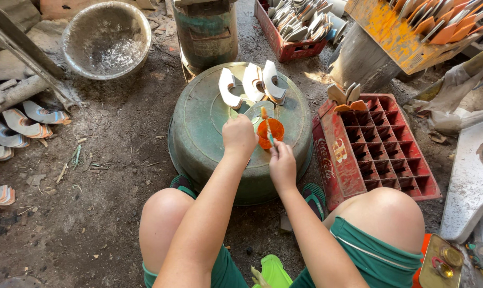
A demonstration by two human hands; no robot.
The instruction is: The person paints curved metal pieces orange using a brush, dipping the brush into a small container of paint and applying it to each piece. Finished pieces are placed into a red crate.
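Note:
My left hand (239,136) presses on a pale curved piece (257,110) lying on top of an upturned green metal drum (198,122). My right hand (282,165) grips a small brush (266,127) whose tip points toward the piece, over a small orange cup (270,133) of orange paint. Three unpainted white curved pieces (252,82) stand on edge at the far side of the drum top.
A red compartment crate (390,154) sits to the right, holding a few orange-painted pieces (345,96) at its far end. Another red crate (292,24) of pieces, an orange rack (412,26), a metal basin (107,40) and painted pieces on the ground at left (17,125) surround me.

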